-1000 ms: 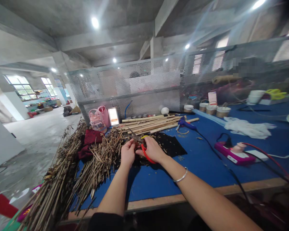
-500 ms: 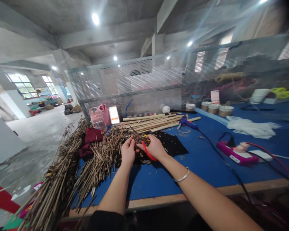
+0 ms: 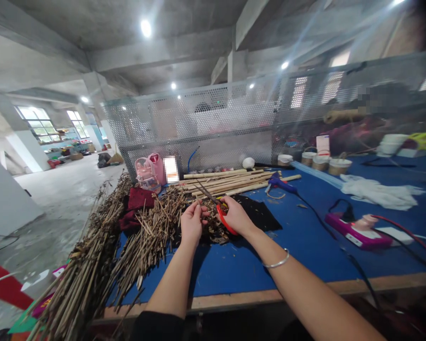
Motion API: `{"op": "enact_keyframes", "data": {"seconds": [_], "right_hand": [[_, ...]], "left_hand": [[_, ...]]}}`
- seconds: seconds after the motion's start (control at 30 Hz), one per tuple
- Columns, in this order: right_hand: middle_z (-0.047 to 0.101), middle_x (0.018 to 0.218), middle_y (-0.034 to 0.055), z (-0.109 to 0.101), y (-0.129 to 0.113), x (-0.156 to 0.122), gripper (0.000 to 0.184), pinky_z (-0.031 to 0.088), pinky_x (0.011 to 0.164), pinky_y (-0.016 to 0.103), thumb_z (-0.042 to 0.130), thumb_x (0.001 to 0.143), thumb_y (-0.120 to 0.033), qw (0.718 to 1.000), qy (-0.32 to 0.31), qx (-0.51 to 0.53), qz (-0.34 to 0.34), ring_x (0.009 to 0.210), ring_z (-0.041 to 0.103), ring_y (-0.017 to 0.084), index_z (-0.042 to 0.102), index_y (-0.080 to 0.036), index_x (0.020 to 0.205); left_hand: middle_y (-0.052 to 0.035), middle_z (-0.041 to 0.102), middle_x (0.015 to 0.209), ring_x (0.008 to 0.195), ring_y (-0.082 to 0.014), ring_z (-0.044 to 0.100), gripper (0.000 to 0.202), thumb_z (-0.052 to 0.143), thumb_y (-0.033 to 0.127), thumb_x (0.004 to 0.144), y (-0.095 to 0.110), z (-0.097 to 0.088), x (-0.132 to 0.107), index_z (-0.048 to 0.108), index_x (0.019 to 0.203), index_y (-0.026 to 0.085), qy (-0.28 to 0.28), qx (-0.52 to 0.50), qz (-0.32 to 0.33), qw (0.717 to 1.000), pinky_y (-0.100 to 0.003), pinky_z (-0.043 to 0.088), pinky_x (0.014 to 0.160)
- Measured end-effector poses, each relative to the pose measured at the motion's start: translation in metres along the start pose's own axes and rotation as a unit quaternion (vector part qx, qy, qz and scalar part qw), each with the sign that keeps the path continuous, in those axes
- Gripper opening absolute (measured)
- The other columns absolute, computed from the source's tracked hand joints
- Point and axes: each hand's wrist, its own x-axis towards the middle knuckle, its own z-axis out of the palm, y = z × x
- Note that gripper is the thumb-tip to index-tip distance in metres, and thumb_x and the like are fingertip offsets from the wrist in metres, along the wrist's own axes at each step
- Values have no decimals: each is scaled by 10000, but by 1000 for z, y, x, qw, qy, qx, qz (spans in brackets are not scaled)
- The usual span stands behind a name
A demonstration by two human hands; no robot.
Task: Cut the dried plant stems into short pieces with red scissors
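Note:
My right hand [image 3: 237, 215] is closed round the red handles of a pair of scissors [image 3: 213, 201], whose blades point up and left. My left hand [image 3: 191, 221] sits just left of it, fingers pinched on a thin dry twig near the blades. Both hands hover over a black cloth [image 3: 255, 212] strewn with cut bits. A heap of dry twigs [image 3: 149, 232] lies to the left of my left hand on the blue table [image 3: 298, 237].
Long bamboo sticks [image 3: 230, 182] lie behind the hands. A pink bottle [image 3: 149, 173] stands by the mesh screen [image 3: 206, 123]. A blue glue gun [image 3: 280, 183], pink power strip [image 3: 355, 232], white cloth [image 3: 376, 192] and small tubs [image 3: 319, 163] occupy the right. More twigs overhang the table's left edge.
Both hands have shifted slightly right and up with the scissors; the view has tilted a little. My left hand still pinches a twig at the blades.

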Motion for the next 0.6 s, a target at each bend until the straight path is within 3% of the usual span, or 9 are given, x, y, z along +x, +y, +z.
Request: {"op": "enact_keyframes", "data": {"seconds": [0.17,0.3,0.5,0.6], "right_hand": [[555,953,71,6,-1,-5,360,407,804,317,619,662,-351,997,-19,-43,-60,910,508,200,504,-171,952],[540,934,64,5,-5,-7,415,400,786,325,649,647,-402,996,-10,-59,-72,902,495,211,489,-177,957],[530,979,81,2,-11,-7,489,375,803,349,677,616,-462,993,-21,-88,-72,933,480,230,487,-181,968],[532,991,87,3,-11,-8,497,375,799,346,660,630,-490,993,-18,-94,-73,937,486,231,483,-178,975]], "left_hand": [[-36,626,752,646,-111,599,356,574,368,741,-6,-1,3,578,1011,136,4,13,19,1000,-156,432,442],[-45,643,749,612,-116,589,300,552,331,755,-7,-1,2,581,973,127,-29,18,26,999,-161,405,421],[-49,670,750,673,-122,597,217,567,311,738,-2,0,-1,646,804,120,-30,70,79,994,-219,461,662],[-55,673,737,657,-130,601,229,575,322,732,-6,0,0,650,798,116,-32,61,75,995,-243,467,682]]}}
